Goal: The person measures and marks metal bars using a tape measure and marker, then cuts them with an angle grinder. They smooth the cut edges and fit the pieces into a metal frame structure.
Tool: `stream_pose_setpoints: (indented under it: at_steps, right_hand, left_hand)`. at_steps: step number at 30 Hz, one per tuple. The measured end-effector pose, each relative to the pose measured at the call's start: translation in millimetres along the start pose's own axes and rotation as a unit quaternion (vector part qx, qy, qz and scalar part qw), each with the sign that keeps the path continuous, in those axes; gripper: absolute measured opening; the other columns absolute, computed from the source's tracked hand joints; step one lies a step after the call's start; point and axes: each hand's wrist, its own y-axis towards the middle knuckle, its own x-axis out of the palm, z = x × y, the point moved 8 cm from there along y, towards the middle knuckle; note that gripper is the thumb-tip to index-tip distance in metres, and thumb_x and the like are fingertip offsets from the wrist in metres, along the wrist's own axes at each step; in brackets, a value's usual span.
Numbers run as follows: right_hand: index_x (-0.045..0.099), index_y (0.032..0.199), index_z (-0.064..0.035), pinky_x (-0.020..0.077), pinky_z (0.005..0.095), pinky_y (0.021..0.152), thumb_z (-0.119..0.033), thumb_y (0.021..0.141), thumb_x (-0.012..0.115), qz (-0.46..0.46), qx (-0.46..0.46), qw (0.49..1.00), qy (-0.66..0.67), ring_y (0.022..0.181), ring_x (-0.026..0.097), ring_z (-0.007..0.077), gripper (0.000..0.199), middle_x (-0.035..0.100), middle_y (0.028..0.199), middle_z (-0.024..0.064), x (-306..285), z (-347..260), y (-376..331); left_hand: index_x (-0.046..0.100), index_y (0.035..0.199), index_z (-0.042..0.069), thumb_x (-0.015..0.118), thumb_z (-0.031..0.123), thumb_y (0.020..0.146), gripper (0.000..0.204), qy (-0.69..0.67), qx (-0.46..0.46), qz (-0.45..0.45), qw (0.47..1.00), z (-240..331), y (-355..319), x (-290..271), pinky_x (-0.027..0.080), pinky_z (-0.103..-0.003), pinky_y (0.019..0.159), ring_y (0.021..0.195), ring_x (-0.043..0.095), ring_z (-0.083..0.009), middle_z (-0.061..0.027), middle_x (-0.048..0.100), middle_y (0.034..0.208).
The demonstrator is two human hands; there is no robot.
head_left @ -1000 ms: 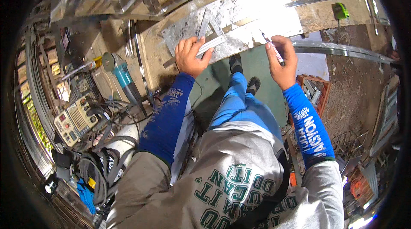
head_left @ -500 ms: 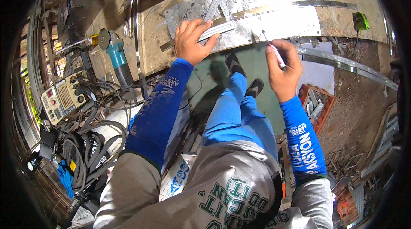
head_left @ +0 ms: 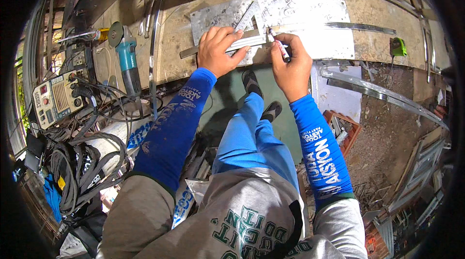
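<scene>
- The left hand (head_left: pixel 218 52), at the upper centre of the frame, has its fingers and thumb clamped on the base of a silver triangular metal square (head_left: pixel 248 15).
- The right hand (head_left: pixel 292 63), just right of it, has its thumb and fingers pinched together on a slim white marker pen with a dark end (head_left: pixel 283 51); the pen points up and left, its tip beside the square's right end. Whether the tip touches metal, I cannot tell.
- A long, narrow, flat metal bar (head_left: pixel 361 26) passes by the square, from left of the left hand to the upper right of the frame.
- Square and bar lie over a pale grey rectangular metal plate with dark handwriting (head_left: pixel 327 41), on a brown wooden bench (head_left: pixel 173 31) across the top.
- At the bench's right, a bright green tape measure (head_left: pixel 398 47).
- Left of centre, a teal and black angle grinder (head_left: pixel 128 58); farther left, a cream boxy machine with knobs (head_left: pixel 57 99).
- Lower left, looped black cables (head_left: pixel 68 179).
- Right of centre, below the bench, an orange-brown crate (head_left: pixel 352 139) holding metal pieces.
</scene>
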Motion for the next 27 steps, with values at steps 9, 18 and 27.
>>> stream_pose_setpoints:
  at_steps: [9, 18, 27]
  right_hand:
    - [0.07, 0.102, -0.001, 0.0571, 0.0399, 0.072, -0.007, 0.091, 0.071, -0.031, -0.005, 0.998, -0.046, 0.075, 0.072, 0.0336, 0.013, 0.073, 0.088, 0.0184, -7.2, -13.7, -9.0]
    - [0.073, 0.115, -0.0029, 0.058, 0.0445, 0.074, -0.004, 0.089, 0.071, -0.04, -0.049, 0.991, -0.118, 0.086, 0.072, 0.0365, 0.026, 0.067, 0.108, 0.0191, -20.9, -23.0, 14.5]
    - [0.071, 0.121, -0.0107, 0.0586, 0.0484, 0.081, -0.004, 0.082, 0.075, -0.159, -0.149, 0.928, -0.303, 0.097, 0.069, 0.0398, 0.04, 0.062, 0.114, 0.0162, 6.4, 24.8, 53.3]
  left_hand:
    - [0.079, 0.111, 0.012, 0.089, 0.033, 0.077, 0.041, 0.003, -0.004, -0.002, 1.0, -2.9, -0.5, 2.6, 0.049, -0.042, 0.091, 0.105, 0.064, -0.0278, -0.0046, 0.071, 0.111]
    - [0.075, 0.111, 0.01, 0.085, 0.035, 0.08, 0.041, 0.013, -0.004, -0.015, 1.0, -4.3, -3.0, 4.7, 0.047, -0.043, 0.094, 0.109, 0.062, -0.0301, -0.0082, 0.069, 0.114]
    - [0.073, 0.112, 0.008, 0.082, 0.035, 0.087, 0.038, 0.057, 0.018, -0.004, 0.998, 2.4, -5.5, 4.9, 0.043, -0.046, 0.099, 0.112, 0.062, -0.0333, -0.0117, 0.068, 0.12]
